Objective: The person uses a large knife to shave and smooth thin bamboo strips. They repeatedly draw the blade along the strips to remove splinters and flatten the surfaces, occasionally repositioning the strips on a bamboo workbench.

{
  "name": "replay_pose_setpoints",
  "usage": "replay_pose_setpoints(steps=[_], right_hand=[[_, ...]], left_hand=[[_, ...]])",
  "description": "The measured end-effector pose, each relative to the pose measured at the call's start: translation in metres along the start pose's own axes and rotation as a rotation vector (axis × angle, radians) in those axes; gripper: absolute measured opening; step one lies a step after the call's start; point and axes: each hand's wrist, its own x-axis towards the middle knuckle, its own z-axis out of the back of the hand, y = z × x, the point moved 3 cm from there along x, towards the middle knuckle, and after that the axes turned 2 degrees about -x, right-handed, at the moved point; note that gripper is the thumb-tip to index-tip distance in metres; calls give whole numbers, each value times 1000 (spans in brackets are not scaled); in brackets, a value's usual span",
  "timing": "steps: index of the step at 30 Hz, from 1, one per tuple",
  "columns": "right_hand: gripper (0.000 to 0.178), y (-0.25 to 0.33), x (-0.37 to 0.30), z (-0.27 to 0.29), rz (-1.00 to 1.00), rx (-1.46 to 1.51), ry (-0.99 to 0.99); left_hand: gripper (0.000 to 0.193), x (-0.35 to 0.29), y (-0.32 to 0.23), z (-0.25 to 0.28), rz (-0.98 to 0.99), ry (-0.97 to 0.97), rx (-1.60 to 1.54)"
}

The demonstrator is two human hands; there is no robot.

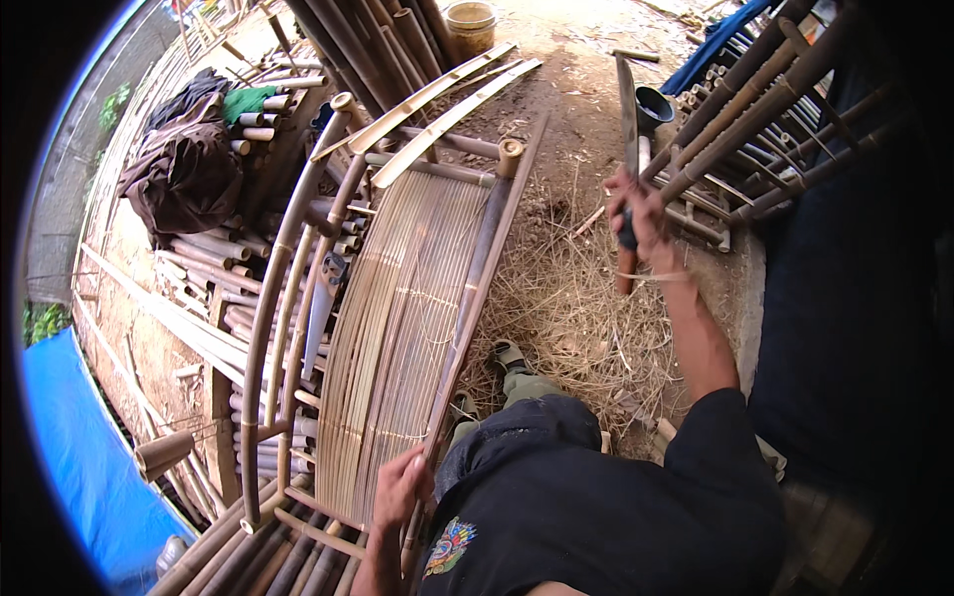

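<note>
My right hand [641,219], raised over the straw-covered ground, is closed round the handle of a machete [628,109] whose long blade points away from me. Low in the view, my left hand [400,487] has its fingers curled by the front edge of a bamboo bench [397,298]. A long brown bamboo strip [522,179] runs along that edge down to this hand, which seems closed on its near end; the fingers partly hide the grip. A handsaw [320,303] rests between the slats and the backrest. Two split bamboo pieces [452,124] lie across the bench's far end.
Stacked bamboo poles [224,258] and dark cloth [189,164] are left of the bench. A bamboo frame [735,129] leans at right, near a dark bucket [653,107]. A pale bucket [470,25] stands far off. Shavings [576,298] cover the ground; a blue tarp [79,447] lies left.
</note>
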Motion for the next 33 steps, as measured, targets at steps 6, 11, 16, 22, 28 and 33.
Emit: replay_pose_setpoints(steps=[6,11,16,22,28,33], right_hand=[[37,-48,-69,-128,75,272,319],[43,-47,-35,-124,56,-48,65],[35,-40,64,-81,-76,-159,-133],[49,-14,111,-56,-18,-483,-126],[62,-12,-2,-113,485,-946,150],[57,-33,-84,-160,703,-1066,258]], left_hand=[[54,108,-23,-66,369,455,-842],[71,116,-20,-73,397,496,-963],[81,49,-12,-32,418,435,-783],[35,20,-4,10,359,252,-523],[35,72,-36,0,134,78,-324],[33,97,-58,0,79,44,-169]])
